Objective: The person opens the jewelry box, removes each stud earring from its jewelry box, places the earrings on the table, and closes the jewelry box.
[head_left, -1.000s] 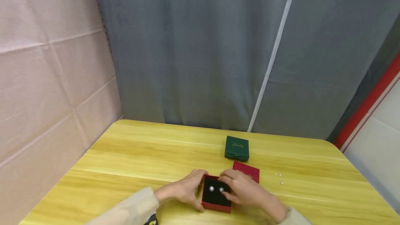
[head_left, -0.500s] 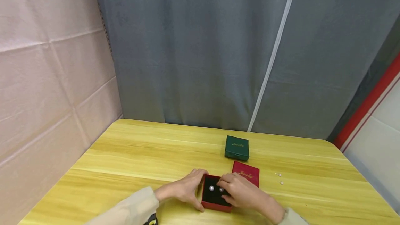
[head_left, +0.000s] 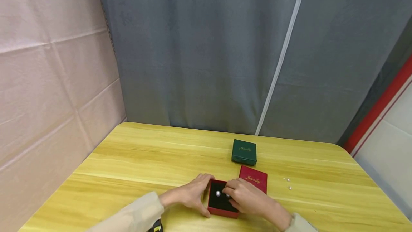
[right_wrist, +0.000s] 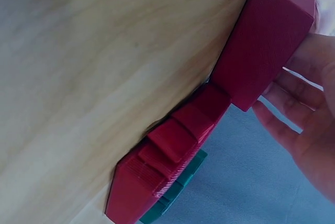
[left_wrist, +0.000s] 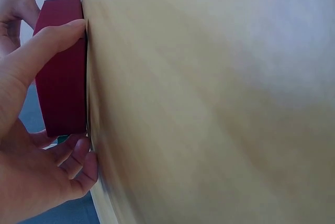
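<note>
An uncovered red jewelry box [head_left: 223, 212] with a black insert stands at the table's near side. Two pearl stud earrings sit in the insert. The left pearl [head_left: 218, 193] is in plain sight, while the right pearl [head_left: 228, 195] is mostly hidden by fingers. My left hand [head_left: 194, 193] grips the box's left side, thumb on the near wall and fingers at the far corner, as the left wrist view shows. My right hand [head_left: 246, 197] reaches over the box from the right, its thumb and fingertips closed around the right pearl.
The red lid [head_left: 255, 176], lettered in gold, lies just behind the box and is partly covered by my right hand. Farther back is a closed green jewelry box [head_left: 244, 152]. Two small pearl earrings, a far one [head_left: 288, 180] and a near one [head_left: 290, 188], lie to the right.
My right thumb and fingertips have drawn closer together over the right pearl, covering more of it. More of the lid's lettering shows. My left hand and the box have stayed put.
</note>
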{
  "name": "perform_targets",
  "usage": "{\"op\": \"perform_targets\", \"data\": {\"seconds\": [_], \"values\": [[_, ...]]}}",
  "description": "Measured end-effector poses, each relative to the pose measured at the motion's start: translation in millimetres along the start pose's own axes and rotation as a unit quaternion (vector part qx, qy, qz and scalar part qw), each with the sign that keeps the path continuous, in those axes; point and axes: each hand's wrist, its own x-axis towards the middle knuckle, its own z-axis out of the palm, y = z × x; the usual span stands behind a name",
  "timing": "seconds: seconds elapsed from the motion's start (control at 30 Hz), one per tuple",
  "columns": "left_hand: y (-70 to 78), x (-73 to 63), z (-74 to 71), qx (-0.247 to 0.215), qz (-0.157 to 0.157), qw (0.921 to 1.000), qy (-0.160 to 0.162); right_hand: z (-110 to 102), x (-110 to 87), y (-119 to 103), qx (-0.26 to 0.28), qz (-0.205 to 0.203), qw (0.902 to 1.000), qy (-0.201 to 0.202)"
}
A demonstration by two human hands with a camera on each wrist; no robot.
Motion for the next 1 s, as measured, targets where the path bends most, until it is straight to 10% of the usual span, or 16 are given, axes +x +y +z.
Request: {"op": "perform_targets", "data": {"seconds": [1.0], "values": [[1.2, -0.3, -0.6, -0.008, -0.003, 1.0, -0.001, 2.1, 2.5, -0.6, -0.007, 0.023, 0.9997, 0.011]]}}
